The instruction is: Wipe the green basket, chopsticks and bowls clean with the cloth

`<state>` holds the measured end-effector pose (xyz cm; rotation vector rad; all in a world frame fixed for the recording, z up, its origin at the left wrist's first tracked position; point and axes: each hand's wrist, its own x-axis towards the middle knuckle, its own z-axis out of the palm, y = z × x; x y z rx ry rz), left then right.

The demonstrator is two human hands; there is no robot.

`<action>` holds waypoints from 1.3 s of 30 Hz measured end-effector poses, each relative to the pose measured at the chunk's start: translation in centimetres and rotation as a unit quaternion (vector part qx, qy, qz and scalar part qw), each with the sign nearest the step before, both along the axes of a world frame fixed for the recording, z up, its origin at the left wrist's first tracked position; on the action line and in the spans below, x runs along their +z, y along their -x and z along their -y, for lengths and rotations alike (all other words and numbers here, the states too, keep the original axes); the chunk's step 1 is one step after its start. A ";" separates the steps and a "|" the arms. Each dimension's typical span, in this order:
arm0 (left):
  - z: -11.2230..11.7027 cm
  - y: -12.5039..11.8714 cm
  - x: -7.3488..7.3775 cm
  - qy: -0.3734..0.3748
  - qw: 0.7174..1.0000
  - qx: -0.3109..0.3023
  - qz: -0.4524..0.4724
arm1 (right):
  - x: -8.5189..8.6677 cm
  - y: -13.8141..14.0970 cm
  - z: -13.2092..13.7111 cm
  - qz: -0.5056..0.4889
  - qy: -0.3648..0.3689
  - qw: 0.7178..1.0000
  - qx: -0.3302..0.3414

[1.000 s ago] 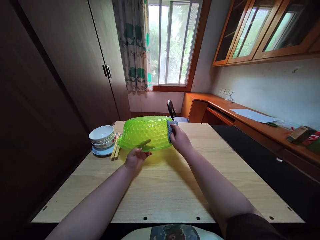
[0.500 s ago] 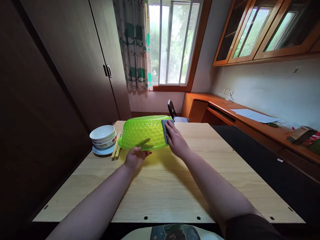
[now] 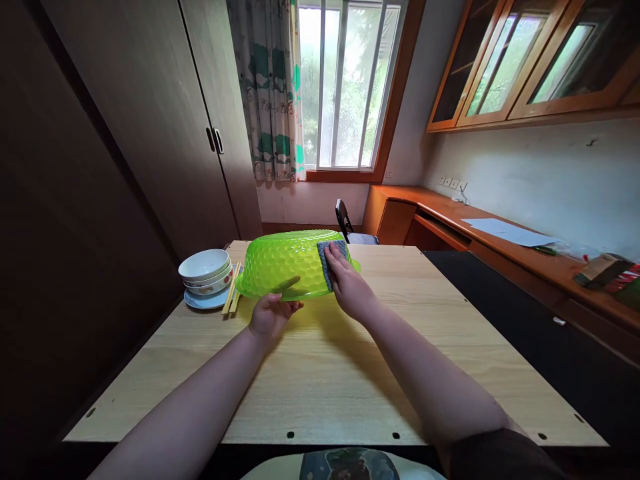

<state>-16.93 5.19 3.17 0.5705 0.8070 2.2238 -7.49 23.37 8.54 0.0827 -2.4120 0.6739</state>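
Observation:
A translucent green plastic basin (image 3: 287,261) lies upside down on the light wooden table (image 3: 330,373), its near rim lifted. My left hand (image 3: 271,314) grips that near rim, thumb on the outside and fingers tucked under it. My right hand (image 3: 346,283) presses a small grey cloth (image 3: 330,257) flat against the basin's right side, near its top. The cloth shows only past my fingertips.
A stack of white bowls (image 3: 205,269) on a blue plate (image 3: 200,301) stands left of the basin, with chopsticks (image 3: 231,299) beside it. A dark chair (image 3: 345,223) sits behind the table. A wooden counter (image 3: 505,250) runs along the right wall, wardrobes on the left.
My right hand has slid the grey cloth leftward across the basin's side, from the right edge toward the middle. The left hand and the basin have held still.

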 end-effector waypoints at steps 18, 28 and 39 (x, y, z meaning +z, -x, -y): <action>0.0 0.1 0.0 -0.001 1.000 0.009 0.020 | -0.6 0.2 0.7 0.007 -0.047 0.999 0.019; 0.8 0.4 0.6 0.008 0.997 0.046 0.060 | -1.0 1.0 -3.2 0.036 -0.015 0.999 -0.008; 1.2 1.3 1.1 -0.020 0.988 0.089 0.123 | -0.4 0.5 -3.8 -0.163 0.044 0.980 -0.106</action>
